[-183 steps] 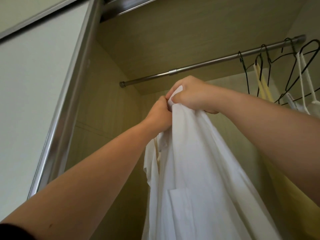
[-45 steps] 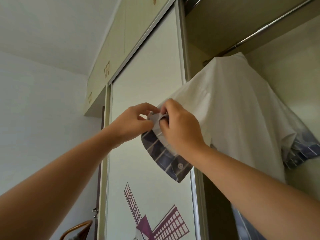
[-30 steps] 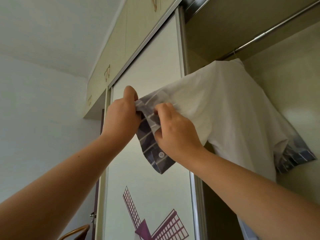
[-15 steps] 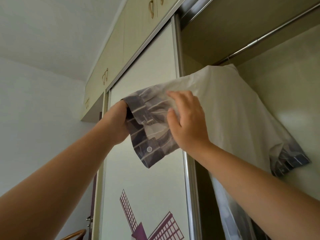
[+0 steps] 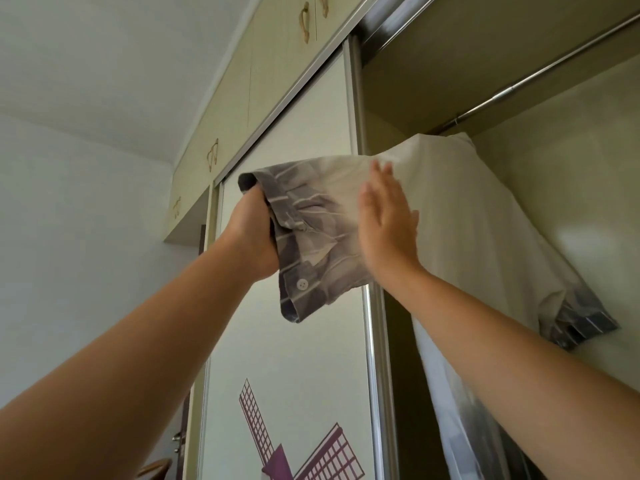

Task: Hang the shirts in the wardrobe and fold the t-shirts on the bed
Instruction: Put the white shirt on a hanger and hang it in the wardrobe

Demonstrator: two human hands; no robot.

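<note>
A white shirt with grey checked cuffs hangs from the metal rail inside the open wardrobe. Its left sleeve is stretched out toward me. My left hand grips the checked cuff of that sleeve, with the fingers hidden inside the cloth. My right hand lies flat with straight fingers against the sleeve, just right of the cuff. The other cuff hangs at the right. The hanger is hidden under the shirt.
A sliding wardrobe door with a purple windmill picture stands left of the opening. Upper cabinets with handles run above it. A wooden chair back shows at the bottom left, beside a wall and a door handle.
My right hand let go of the cuff, flattened and slid right along the sleeve. My left hand pulled the cuff left, stretching the sleeve. Earlier both hands held the shirt's collar at the rail.
</note>
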